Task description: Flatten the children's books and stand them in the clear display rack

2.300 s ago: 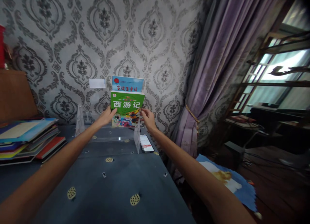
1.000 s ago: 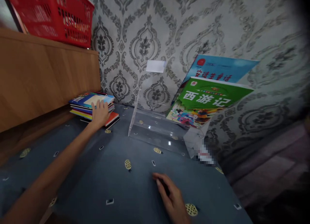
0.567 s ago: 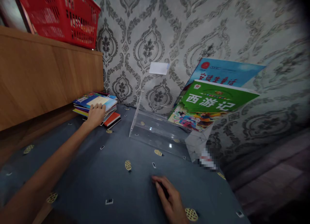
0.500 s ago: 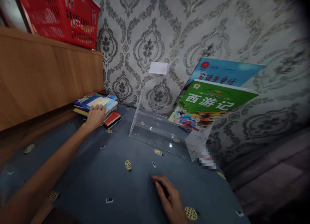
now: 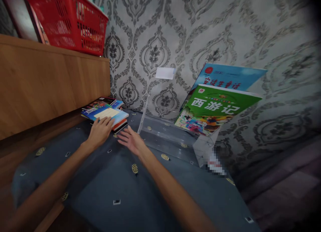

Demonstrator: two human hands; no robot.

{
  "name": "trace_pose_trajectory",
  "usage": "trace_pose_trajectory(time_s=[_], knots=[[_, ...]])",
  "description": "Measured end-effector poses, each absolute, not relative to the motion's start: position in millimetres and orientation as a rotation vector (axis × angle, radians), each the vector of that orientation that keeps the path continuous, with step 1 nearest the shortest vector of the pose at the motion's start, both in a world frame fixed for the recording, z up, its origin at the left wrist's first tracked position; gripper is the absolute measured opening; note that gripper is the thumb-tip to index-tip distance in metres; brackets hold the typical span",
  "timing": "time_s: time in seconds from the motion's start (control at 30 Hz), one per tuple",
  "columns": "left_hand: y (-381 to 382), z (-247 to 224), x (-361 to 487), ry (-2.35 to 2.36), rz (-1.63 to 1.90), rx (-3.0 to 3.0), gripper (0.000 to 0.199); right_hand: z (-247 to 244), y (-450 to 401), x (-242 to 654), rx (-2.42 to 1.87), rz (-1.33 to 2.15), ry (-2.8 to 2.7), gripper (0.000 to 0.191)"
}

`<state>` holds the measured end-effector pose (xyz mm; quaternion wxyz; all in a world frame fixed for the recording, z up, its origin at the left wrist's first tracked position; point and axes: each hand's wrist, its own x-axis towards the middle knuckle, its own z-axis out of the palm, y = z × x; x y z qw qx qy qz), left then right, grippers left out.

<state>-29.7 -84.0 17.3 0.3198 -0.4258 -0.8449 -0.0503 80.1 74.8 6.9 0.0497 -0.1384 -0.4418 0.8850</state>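
Note:
My left hand (image 5: 101, 131) rests on the near edge of a blue book (image 5: 108, 112) on top of a book pile at the back left. Its fingers lie on the cover; whether the thumb grips the edge is hidden. My right hand (image 5: 131, 140) is just right of the pile, fingers spread, holding nothing. Under the blue book an orange-red book (image 5: 119, 124) sticks out. A clear acrylic rack (image 5: 165, 133) stands right of my right hand. At its right end lean a green book (image 5: 213, 106) and, behind it, a light blue book (image 5: 230, 76).
The pile and rack stand on a dark blue cloth (image 5: 95, 192) with pineapple prints. A wooden cabinet (image 5: 55, 81) at the left bears a red basket (image 5: 67, 24). Patterned wallpaper (image 5: 155, 21) covers the wall behind. A blurred white item (image 5: 215, 163) lies by the rack's right end.
My right hand has moved forward and left from the near cloth to the pile, and its fingers have spread. My left hand stays at the blue book, which now sits slightly lower in view.

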Motion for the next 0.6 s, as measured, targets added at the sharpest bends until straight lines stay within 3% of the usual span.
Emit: trace_pose_trajectory(time_s=[0.2, 0.6], knots=[[-103, -4, -27, -2.117, -0.148, -1.269, 0.044, 13, 36, 9, -0.513, 2.732, -1.057, 0.009], [-146, -18, -90, -2.286, -0.194, -1.140, 0.064, -26, 46, 11, -0.610, 2.634, -1.110, 0.014]])
